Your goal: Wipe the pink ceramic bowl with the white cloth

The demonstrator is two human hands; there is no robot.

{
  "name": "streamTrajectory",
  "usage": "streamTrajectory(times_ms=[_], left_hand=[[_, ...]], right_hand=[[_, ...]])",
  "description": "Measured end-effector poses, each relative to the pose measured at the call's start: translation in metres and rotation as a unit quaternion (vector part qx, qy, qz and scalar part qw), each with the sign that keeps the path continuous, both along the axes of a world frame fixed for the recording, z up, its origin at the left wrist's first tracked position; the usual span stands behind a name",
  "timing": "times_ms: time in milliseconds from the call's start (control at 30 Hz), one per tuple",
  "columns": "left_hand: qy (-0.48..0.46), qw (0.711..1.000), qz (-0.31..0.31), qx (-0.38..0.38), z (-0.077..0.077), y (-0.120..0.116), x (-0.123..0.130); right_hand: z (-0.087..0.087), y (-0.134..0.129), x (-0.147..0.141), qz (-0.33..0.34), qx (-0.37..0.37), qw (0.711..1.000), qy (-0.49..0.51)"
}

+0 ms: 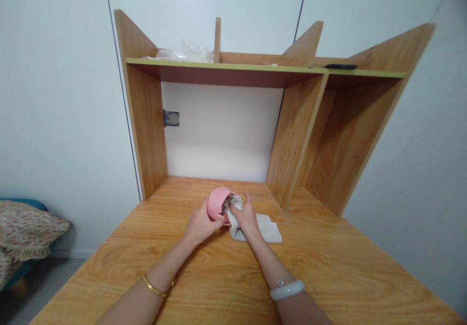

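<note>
My left hand [202,224] grips a small pink cup-like container [218,201] from its left side, just above the desk. The container is tipped on its side, its mouth turned toward the right. A light grey cloth [268,228] is bunched in my right hand [246,216], and part of it is pushed into the container's mouth. The cloth's loose end lies on the desk to the right. My right fingertips are partly hidden by the cloth at the opening.
A wooden desk [219,286] carries a hutch with a green-edged shelf [241,67]. Clear plastic bags [186,52] and a flat black object [340,66] lie on that shelf. An uncovered wall socket box [171,118] shows behind. At left, a patterned fringed cloth [31,227] drapes over something blue.
</note>
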State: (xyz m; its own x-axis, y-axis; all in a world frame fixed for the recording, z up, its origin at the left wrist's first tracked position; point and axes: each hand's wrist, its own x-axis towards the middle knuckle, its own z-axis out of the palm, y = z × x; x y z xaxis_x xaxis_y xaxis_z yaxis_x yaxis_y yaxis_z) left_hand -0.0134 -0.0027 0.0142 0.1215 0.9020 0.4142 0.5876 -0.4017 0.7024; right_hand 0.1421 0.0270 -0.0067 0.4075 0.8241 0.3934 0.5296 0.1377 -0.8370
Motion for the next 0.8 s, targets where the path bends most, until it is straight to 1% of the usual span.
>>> streamTrajectory(times_ms=[133, 333, 500, 667, 800], left_hand=[[0.036, 0.999, 0.028, -0.007, 0.007, -0.003, -0.002], [0.039, 0.999, 0.033, -0.008, 0.012, -0.006, -0.003], [0.042, 0.998, 0.039, 0.015, 0.015, -0.007, -0.007], [0.098, 0.994, 0.045, 0.016, 0.018, -0.008, -0.008], [0.163, 0.985, 0.046, 0.013, 0.021, -0.010, -0.008]], right_hand=[[0.004, -0.005, -0.003, 0.010, -0.002, 1.000, -0.019], [0.008, -0.009, -0.003, 0.000, 0.001, 0.999, -0.041], [0.011, -0.013, -0.005, -0.005, -0.031, 0.995, -0.092], [0.011, -0.015, -0.006, 0.000, -0.027, 0.993, -0.114], [0.008, -0.014, -0.005, 0.028, -0.012, 0.994, -0.108]])
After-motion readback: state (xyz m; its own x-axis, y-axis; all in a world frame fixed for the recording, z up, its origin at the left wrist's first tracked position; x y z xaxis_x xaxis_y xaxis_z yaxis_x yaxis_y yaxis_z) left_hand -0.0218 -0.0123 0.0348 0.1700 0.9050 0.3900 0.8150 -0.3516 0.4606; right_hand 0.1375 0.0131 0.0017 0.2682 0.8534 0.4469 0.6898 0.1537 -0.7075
